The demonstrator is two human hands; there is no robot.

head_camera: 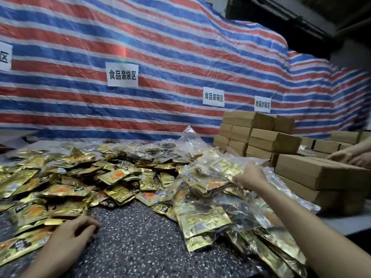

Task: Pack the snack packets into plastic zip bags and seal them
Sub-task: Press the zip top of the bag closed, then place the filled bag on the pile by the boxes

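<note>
A wide heap of loose gold snack packets [84, 177] covers the left and middle of the speckled table [136, 237]. On the right lies a pile of clear zip bags filled with packets [210, 213]. My right hand [251, 175] reaches far over that pile and grips the edge of one filled zip bag [222, 167] on top of it. My left hand [72, 231] rests low at the near left, fingers loosely curled, touching the edge of the loose packets and holding nothing.
Stacked brown cardboard boxes [313, 173] stand at the right and back right. Another person's hands [349, 155] rest on a box at the far right. A striped tarp with paper signs [122, 74] hangs behind the table.
</note>
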